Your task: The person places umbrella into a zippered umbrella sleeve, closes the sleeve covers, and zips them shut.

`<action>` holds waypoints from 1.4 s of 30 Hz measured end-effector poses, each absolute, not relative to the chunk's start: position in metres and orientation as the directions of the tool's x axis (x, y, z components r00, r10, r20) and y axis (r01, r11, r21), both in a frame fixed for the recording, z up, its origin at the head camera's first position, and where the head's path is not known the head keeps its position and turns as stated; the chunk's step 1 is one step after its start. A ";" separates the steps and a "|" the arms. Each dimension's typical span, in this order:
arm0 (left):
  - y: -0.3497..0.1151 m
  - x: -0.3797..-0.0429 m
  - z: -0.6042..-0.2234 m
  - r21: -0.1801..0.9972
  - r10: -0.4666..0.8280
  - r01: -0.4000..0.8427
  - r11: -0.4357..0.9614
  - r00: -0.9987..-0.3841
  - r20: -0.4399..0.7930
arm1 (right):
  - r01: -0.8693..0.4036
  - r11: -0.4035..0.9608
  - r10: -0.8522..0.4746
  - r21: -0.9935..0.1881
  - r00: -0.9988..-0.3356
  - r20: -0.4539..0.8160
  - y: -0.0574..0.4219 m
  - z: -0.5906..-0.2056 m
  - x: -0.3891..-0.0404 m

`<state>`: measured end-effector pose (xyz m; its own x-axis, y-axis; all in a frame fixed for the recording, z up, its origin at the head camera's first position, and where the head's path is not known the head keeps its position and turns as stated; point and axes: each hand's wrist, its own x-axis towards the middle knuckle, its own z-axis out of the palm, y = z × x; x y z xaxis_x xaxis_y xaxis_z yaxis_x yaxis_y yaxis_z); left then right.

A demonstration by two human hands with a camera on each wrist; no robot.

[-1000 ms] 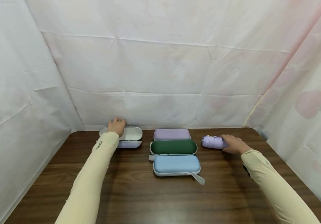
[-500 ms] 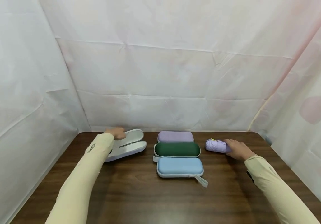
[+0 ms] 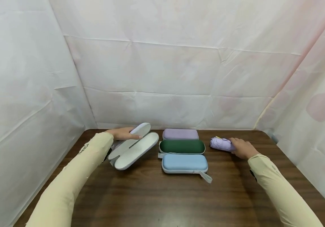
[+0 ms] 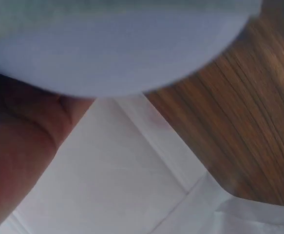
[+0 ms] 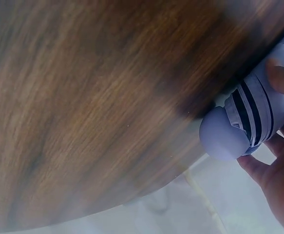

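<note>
My left hand (image 3: 122, 134) grips an opened hard-shell case (image 3: 137, 149) with a whitish lining, held tilted at the left of the table. The case's smooth pale lavender outside (image 4: 127, 53) fills the top of the left wrist view, and part of the hand shows at the left there. At the right, a folded lavender umbrella (image 3: 221, 143) lies on the table with my right hand (image 3: 242, 148) around its near end. Thumb and fingers hold it on both sides in the right wrist view, where the umbrella's rounded handle end (image 5: 223, 134) sticks out.
Three closed cases lie in a column mid-table: lavender (image 3: 180, 134) at the back, dark green (image 3: 182, 146), then blue (image 3: 185, 162) with a grey wrist strap (image 3: 206, 177). The brown wooden table (image 3: 162, 198) meets pale cloth walls (image 3: 173, 69) behind and at the sides.
My left hand has taken hold of the opened case, turned it and tilted it up, its right end shifting rightward. The right hand and umbrella have stayed in place; the head view has shifted slightly.
</note>
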<state>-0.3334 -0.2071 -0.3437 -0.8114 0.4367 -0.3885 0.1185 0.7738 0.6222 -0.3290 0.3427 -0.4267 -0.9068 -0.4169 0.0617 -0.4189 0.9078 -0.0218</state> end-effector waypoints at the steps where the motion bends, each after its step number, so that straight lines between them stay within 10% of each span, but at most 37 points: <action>1: -0.205 -0.332 -0.341 0.626 0.439 0.115 0.771 -0.809 -0.392 | -0.421 0.907 -0.419 -0.015 -0.906 0.063 0.342 -0.427 -0.329; 23: -0.099 -0.263 -0.310 0.534 0.618 0.439 0.723 -0.756 -0.215 | -0.432 0.902 -0.431 0.010 -0.897 0.096 0.338 -0.427 -0.325; 42: -0.005 -0.231 -0.364 0.435 0.709 0.574 0.694 -0.649 -0.274 | -0.447 0.894 -0.442 0.000 -0.884 0.150 0.340 -0.429 -0.322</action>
